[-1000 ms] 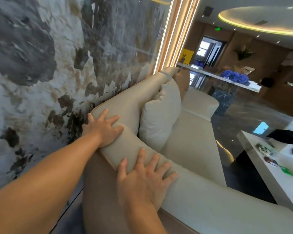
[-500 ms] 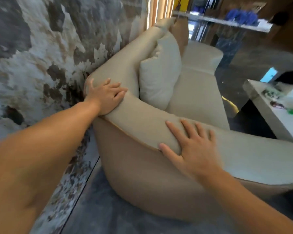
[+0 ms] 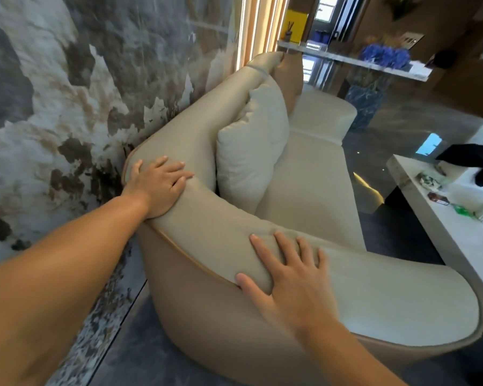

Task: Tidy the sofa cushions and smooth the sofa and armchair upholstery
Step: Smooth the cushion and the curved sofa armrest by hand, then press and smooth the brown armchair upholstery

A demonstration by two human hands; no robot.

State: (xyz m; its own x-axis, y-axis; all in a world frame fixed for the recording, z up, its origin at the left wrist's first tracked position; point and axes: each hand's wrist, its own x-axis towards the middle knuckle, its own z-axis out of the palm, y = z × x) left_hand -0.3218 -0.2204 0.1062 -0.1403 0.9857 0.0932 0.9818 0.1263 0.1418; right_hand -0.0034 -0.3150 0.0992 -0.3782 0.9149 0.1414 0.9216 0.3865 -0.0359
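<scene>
Wall [image 3: 67,101] tight behind sofa back [image 3: 179,140]; seat [image 3: 304,190] free

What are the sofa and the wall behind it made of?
Sofa: cream top looks like matte woven fabric or faux leather, dimpling softly under both hands; the tan outer shell looks like suede or leather. Wall: glossy veined marble or a printed look-alike.

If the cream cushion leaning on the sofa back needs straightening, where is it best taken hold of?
Probably by its free top corner, from the seat side. The cushion stands on edge, wedged against the sofa backrest, so only its front face and upper corners are exposed.
</scene>
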